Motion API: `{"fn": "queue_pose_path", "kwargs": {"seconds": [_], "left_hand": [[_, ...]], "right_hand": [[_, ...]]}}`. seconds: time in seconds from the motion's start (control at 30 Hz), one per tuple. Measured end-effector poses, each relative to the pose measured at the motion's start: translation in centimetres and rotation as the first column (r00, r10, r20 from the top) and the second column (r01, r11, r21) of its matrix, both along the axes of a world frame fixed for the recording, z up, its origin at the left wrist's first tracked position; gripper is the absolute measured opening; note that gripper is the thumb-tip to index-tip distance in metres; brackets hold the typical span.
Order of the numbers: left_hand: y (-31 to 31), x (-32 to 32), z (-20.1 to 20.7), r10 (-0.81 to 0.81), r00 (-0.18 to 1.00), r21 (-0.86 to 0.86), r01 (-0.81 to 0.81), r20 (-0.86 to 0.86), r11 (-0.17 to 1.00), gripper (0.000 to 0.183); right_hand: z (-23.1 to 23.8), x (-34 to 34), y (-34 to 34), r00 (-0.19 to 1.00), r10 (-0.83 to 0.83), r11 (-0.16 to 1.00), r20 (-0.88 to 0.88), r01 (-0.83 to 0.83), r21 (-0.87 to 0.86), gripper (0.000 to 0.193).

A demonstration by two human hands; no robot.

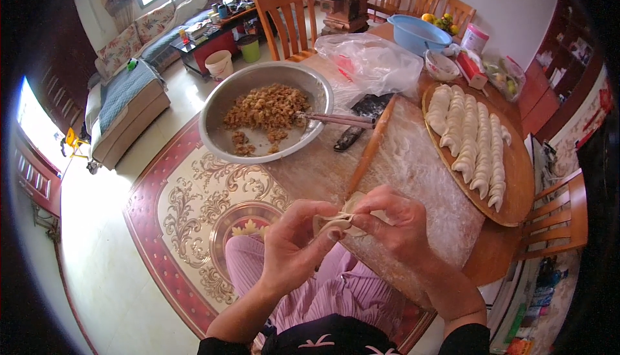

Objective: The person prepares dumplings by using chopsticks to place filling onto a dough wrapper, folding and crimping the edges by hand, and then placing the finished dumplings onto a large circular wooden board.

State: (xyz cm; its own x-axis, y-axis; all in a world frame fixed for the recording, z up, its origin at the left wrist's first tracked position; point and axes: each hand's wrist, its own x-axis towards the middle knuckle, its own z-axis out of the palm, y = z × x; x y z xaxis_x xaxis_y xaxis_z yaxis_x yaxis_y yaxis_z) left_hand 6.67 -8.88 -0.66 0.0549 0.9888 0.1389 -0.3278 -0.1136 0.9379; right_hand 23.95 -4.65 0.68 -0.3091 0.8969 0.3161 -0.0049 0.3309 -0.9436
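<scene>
Close to the table's near edge, a dumpling (338,223) is pinched between my two hands, its dough edges drawn together. My left hand (296,242) has thumb and fingers closed on its left side. Opposite it, my right hand (397,229) pinches the dough edge with thumb and forefinger. Just beyond my fingers lies a wooden rolling pin (372,148), slanting away across the floured surface. To the left stands a wide metal bowl (213,132) partly filled with crumbly brown filling (268,106). Chopsticks (342,120) rest in it, over its right rim.
A round wooden board (516,190) on the right carries rows of shaped dumplings (475,135). A dark-handled knife (349,138) lies beyond the rolling pin. Farther back are a clear plastic bag (381,64), a small bowl (442,67) and a blue basin (420,37). Wooden chairs (558,216) stand around the table.
</scene>
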Motion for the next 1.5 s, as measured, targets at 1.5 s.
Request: {"fn": "queue_pose_path", "kwargs": {"seconds": [1.5], "left_hand": [[0.7, 0.6, -2.1, 0.35, 0.836, 0.477, -0.123, -0.423, 0.87, 0.049]], "right_hand": [[-0.1, 0.5, 0.6, 0.979, -0.104, 0.936, 0.173, 0.038, 0.349, 0.014]]}}
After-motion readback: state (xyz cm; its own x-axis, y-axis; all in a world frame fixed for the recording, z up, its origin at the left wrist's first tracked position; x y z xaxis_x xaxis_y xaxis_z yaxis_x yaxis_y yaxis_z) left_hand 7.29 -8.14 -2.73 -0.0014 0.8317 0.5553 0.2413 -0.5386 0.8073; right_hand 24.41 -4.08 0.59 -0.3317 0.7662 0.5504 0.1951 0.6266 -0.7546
